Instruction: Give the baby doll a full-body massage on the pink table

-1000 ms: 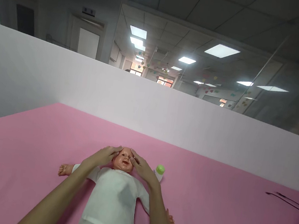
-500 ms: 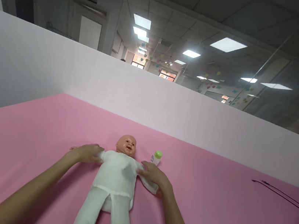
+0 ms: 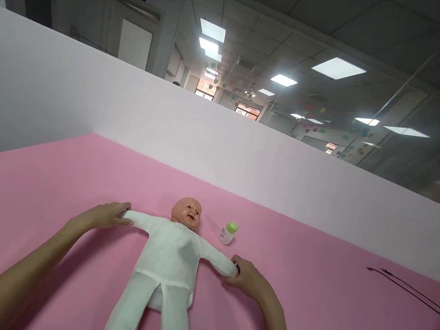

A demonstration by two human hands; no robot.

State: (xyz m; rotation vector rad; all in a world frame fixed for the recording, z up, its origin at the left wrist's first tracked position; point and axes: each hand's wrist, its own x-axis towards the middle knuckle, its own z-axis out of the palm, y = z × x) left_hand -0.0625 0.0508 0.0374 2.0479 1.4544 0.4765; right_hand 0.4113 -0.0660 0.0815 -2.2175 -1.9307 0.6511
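Note:
A baby doll (image 3: 170,253) in a white cloth suit lies on its back on a pink sheet (image 3: 299,302), its vinyl head (image 3: 186,212) bare and its arms spread wide. My left hand (image 3: 102,215) closes around the end of the doll's white sleeve (image 3: 136,220) on the left side. On the right side, my right hand (image 3: 247,277) grips the other sleeve end (image 3: 226,267). The doll's own hands are hidden inside my fingers. A small bottle with a green cap (image 3: 228,233) stands just beyond the doll's arm, out of reach of both hands' fingers.
Pink sheet spreads to both sides of the doll. A thin black cord (image 3: 411,290) lies on it at the far right. A white partition wall (image 3: 223,143) rises behind the sheet's far edge, with a glass-walled room and ceiling lights beyond.
Both hands have slid outward along the doll's arms, from the upper sleeves to the sleeve ends, pulling the arms wider. The doll and bottle stay in place.

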